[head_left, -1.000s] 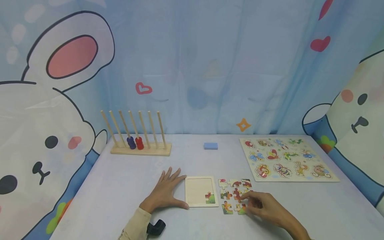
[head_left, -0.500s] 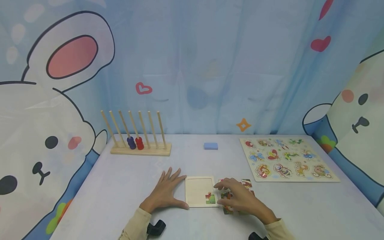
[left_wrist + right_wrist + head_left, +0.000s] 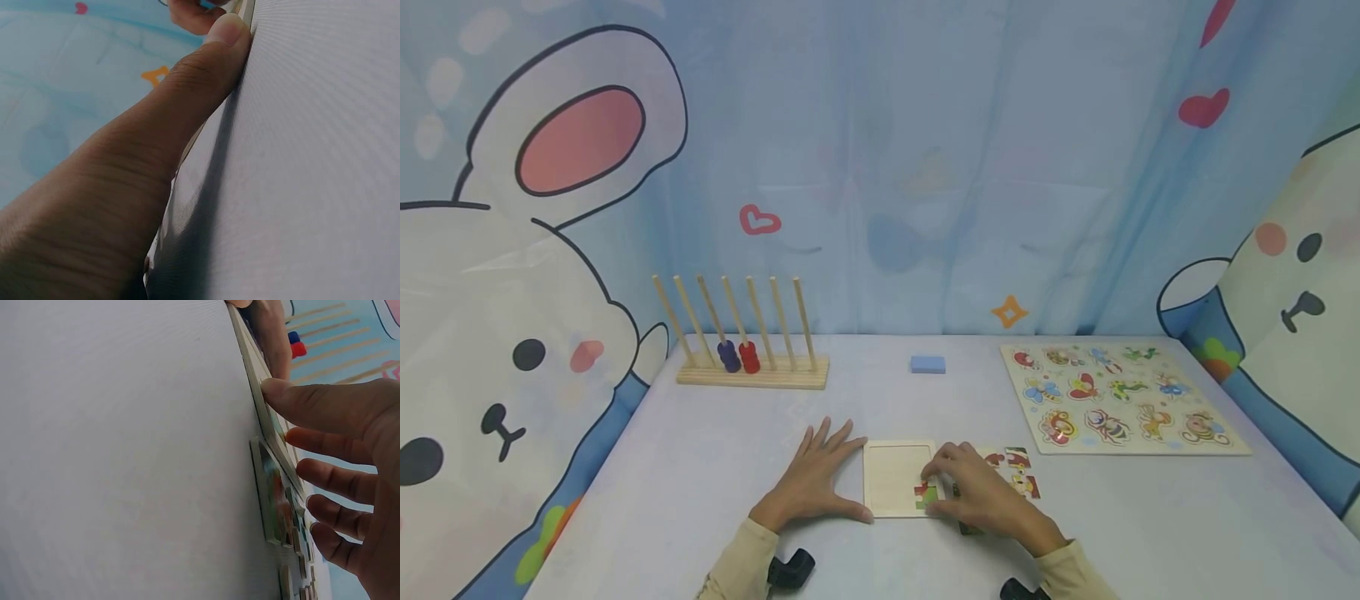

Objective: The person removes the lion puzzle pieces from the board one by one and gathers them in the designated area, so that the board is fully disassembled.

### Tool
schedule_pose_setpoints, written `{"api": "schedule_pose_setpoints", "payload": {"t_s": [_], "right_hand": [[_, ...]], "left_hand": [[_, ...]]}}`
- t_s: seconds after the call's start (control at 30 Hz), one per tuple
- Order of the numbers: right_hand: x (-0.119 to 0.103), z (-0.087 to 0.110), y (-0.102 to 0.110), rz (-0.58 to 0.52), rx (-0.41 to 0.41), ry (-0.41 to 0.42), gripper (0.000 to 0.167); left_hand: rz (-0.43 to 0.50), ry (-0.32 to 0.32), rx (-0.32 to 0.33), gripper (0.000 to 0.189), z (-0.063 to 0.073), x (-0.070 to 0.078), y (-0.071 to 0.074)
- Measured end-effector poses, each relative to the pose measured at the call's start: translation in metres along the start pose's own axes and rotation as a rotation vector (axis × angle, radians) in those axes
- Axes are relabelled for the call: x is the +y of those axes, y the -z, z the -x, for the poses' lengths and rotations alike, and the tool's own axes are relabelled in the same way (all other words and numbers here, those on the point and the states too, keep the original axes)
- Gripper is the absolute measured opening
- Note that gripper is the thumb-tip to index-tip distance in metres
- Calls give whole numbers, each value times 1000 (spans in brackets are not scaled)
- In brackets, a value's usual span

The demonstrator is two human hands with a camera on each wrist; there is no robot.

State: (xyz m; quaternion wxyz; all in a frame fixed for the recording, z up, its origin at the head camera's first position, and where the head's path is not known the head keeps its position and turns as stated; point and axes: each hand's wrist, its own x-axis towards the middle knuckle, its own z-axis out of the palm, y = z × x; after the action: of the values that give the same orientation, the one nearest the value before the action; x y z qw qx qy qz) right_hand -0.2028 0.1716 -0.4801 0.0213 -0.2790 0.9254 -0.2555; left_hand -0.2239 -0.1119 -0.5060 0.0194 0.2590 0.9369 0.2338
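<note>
A small square wooden puzzle tray (image 3: pixel 891 479) lies at the front of the white table. One jigsaw piece (image 3: pixel 928 495), red and green, sits in its lower right corner. My left hand (image 3: pixel 814 482) is spread flat at the tray's left side, with the thumb (image 3: pixel 228 31) against its near corner. Over the right edge reaches my right hand (image 3: pixel 988 498). Its thumb and fingertips rest at the corner piece, thumb and fingers apart in the right wrist view. Just right of the tray lie several loose jigsaw pieces (image 3: pixel 1019 457), partly hidden under my right hand.
Behind on the left stands a wooden peg counter (image 3: pixel 752 377) with blue and red beads. A blue block (image 3: pixel 928 365) lies at the back centre. A board of animal shapes (image 3: pixel 1120 400) occupies the back right. A printed curtain (image 3: pixel 880 167) rises behind the table.
My right hand has moved left from the loose pieces to the tray's corner piece, now covering some loose pieces. My left hand stays at the tray's left side.
</note>
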Motion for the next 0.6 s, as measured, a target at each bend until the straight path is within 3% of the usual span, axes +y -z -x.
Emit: {"api": "schedule_pose_setpoints", "payload": {"t_s": [0.6], "right_hand": [[-1,0,-2,-17,13,-2,25]], "left_hand": [[-3,-8,1,108,0,1,1]]}}
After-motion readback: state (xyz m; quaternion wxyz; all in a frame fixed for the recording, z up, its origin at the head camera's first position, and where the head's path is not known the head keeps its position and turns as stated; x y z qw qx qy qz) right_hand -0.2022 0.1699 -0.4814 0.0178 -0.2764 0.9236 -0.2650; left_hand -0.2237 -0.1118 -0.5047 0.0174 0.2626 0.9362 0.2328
